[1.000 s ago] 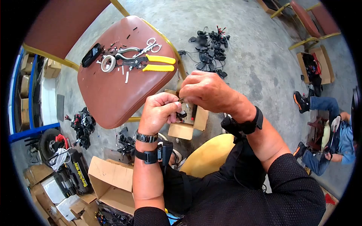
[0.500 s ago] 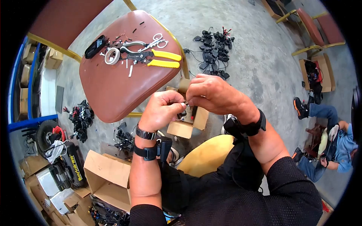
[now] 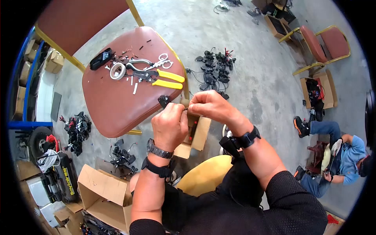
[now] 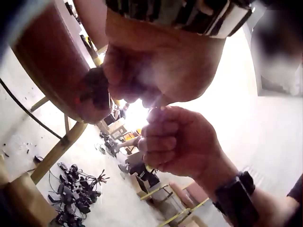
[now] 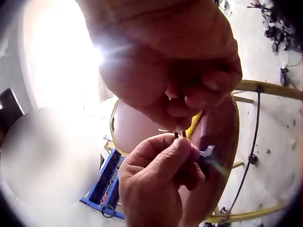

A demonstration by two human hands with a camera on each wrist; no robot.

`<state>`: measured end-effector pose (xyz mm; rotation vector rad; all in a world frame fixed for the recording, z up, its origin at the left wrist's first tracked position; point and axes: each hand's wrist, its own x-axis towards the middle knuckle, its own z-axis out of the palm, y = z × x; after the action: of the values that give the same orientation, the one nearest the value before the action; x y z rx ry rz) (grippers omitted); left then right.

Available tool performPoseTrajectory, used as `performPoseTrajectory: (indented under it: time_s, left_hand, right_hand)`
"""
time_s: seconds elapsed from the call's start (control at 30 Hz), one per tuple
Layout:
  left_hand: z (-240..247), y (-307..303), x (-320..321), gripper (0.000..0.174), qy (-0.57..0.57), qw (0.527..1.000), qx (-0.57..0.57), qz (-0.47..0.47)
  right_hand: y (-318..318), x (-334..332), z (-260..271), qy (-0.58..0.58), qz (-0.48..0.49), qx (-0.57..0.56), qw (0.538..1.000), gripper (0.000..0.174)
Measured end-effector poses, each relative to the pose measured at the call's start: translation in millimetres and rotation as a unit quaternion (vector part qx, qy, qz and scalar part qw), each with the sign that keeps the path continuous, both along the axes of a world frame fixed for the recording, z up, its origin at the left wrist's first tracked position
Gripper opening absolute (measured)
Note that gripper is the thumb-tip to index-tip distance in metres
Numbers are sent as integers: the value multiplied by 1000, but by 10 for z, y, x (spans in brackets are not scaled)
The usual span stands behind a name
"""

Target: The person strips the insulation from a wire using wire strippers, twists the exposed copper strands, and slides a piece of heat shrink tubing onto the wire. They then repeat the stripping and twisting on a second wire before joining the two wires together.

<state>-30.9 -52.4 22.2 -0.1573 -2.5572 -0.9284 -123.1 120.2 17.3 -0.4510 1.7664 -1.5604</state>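
In the head view the left hand [image 3: 169, 126] is curled, with a black part [image 3: 164, 101] sticking out beyond its knuckles. The right hand [image 3: 213, 108] meets it fingertip to fingertip, pinching something small. From the right wrist, thin dark wire ends [image 5: 177, 135] show between the left hand's [image 5: 158, 175] thumb and finger, close under the right hand's [image 5: 189, 71] fingertips. The left wrist view has the black part [image 4: 96, 87] beside the left hand [image 4: 156, 75], and the right hand [image 4: 182, 142] with fingers folded in.
Yellow-handled pliers [image 3: 168, 79], scissors [image 3: 163, 62], a tape roll [image 3: 117, 71] and a black case [image 3: 101, 59] lie on the chair seat [image 3: 117, 103]. An open carton [image 3: 201, 133] stands below the hands. Black cabled parts [image 3: 213, 70] lie on the floor. A person [image 3: 348, 156] sits at the right.
The left hand has turned so its back faces up, and the black part now shows beyond it. Both hands sit lower in the head view, which has also shifted.
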Motion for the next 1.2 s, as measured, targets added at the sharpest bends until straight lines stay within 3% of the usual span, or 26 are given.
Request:
performPoseTrajectory:
  time_s: [0.13, 0.23, 0.43, 0.57, 0.73, 1.2]
  left_hand:
    - [-20, -113, 16, 7, -66, 994, 85, 1]
    - [29, -154, 30, 8, -143, 972, 186, -11]
    - [20, -238, 30, 6, -323, 852, 410, -35]
    - [101, -262, 19, 4, -383, 798, 462, -56]
    - [79, -319, 7, 3, -404, 758, 504, -91]
    - [54, -322, 6, 2, -404, 761, 494, -119]
  right_hand:
    - [36, 80, 284, 90, 13, 74, 993, 24]
    - [56, 136, 282, 150, 6, 51, 987, 33]
    - [64, 154, 302, 356, 8, 22, 934, 28]
    - [79, 135, 258, 410, 15, -8, 912, 27]
    - [94, 155, 275, 389, 45, -28, 920, 26]
    - [91, 155, 233, 423, 66, -34, 903, 9]
